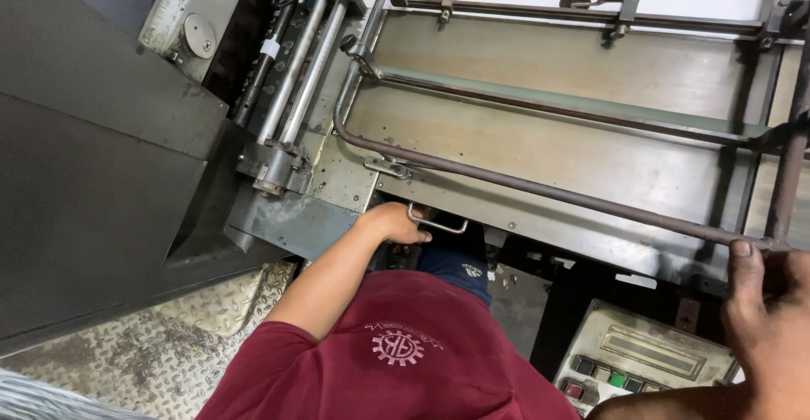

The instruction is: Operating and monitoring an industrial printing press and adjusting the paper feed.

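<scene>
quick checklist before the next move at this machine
1. Right hand grip on the rusty brown metal guard bar: ok, thumb over it.
2. Left hand: cannot tell, out of view.
3. Co-worker's hand clear of the machine: not ok, it holds the small steel wire handle.
4. Grey push-button control panel close by: ok, beside the right hand.
5. Long steel rollers stopped: cannot tell.
</scene>
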